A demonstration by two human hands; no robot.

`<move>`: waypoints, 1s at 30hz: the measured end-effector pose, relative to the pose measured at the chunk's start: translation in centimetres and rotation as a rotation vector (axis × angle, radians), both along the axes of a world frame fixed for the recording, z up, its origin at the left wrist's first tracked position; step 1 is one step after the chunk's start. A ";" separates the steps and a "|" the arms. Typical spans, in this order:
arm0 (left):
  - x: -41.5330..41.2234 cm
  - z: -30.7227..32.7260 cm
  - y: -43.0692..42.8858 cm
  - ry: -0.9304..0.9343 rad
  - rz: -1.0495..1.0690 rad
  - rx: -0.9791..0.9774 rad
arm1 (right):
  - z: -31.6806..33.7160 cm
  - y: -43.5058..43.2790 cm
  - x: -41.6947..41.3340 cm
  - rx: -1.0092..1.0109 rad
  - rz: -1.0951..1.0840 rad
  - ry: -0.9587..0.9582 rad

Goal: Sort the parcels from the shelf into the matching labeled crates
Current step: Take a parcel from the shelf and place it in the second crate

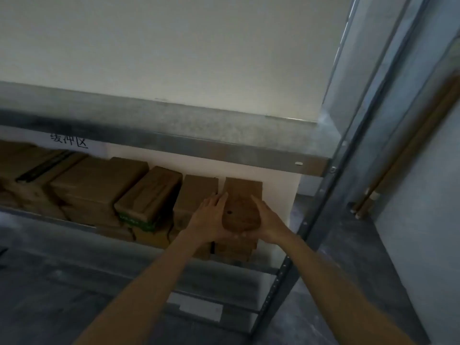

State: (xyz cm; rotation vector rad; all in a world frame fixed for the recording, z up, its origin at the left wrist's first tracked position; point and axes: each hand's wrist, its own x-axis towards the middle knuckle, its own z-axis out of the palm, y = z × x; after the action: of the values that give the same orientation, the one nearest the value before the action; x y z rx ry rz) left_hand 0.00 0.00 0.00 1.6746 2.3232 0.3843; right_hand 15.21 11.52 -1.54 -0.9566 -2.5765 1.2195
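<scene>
White wall (174,46) filled the top half of the view. Metal rack (331,195) crossed the frame: a galvanised upper beam on a slant, a grey upright post at the right, and lower rails below. Grey floor (49,282) sat at lower left, blurred.

A row of cardboard parcels (99,185) was on the shelf under the beam, packed side by side and stacked, from the left edge to near the post. One box with a green band (146,195) was mid-row and tilted. Two long brown poles (403,155) leaned behind the rack at right, well apart from the parcels.

Both bare forearms reached up from the bottom edge to the right end of the row. The top parcel (242,210) was on the rightmost stack, just beside the post side and next to the neighbouring stack. Its near end looked rounded, with a small dark dot. Could not tell if it was lifted clear of the boxes under it.

The left hand (209,220) cupped the parcel's left side, fingers running up its edge. The right hand (268,220) wrapped its right side. Both hands met under the near end, so the parcel was gripped between the two.

A white label (200,311) was on a lower rail, text unreadable. A handwritten sign (69,141) was on white backing above the left parcels, partly cut off by the beam.
</scene>
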 end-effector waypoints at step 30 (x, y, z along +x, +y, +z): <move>1.9 3.2 -5.2 -0.410 -0.008 0.414 | 5.1 -7.2 2.7 -0.003 -0.110 0.235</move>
State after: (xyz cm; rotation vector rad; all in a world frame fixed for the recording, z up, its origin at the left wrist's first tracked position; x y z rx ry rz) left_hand 1.90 -5.24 3.16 1.5746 2.0217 1.1533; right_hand 17.90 4.34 3.52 -0.8839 -2.3115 1.2266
